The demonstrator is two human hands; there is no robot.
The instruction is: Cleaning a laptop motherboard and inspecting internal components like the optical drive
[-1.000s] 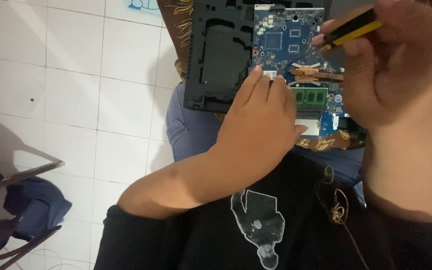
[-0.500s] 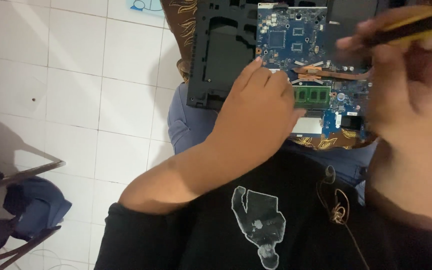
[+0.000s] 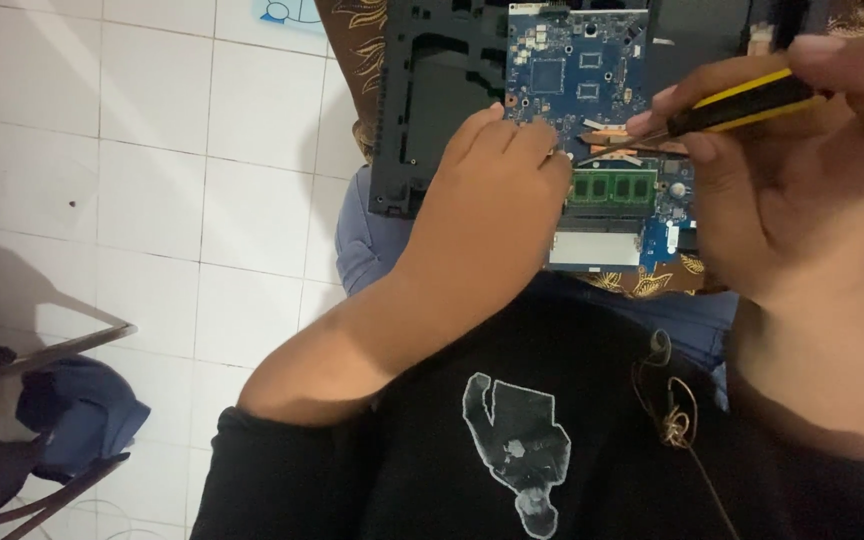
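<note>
An opened laptop base (image 3: 432, 90) in black plastic rests on my lap, with a blue circuit board (image 3: 577, 70) and a green memory stick (image 3: 612, 186) exposed. My left hand (image 3: 497, 210) lies on the board's left edge, fingers curled down against it. My right hand (image 3: 782, 170) grips a yellow-and-black screwdriver (image 3: 742, 102). Its tip points left at the copper heat pipe (image 3: 617, 140) near the board's middle.
White floor tiles (image 3: 152, 150) spread to the left. A patterned brown cloth (image 3: 347, 40) lies under the laptop base. At lower left stands a dark metal frame (image 3: 42, 350) with blue fabric (image 3: 77, 405) beneath. My black shirt fills the bottom of the view.
The right hand has lowered the screwdriver, so its tip now sits at the copper heat pipe. The left hand has stayed on the board.
</note>
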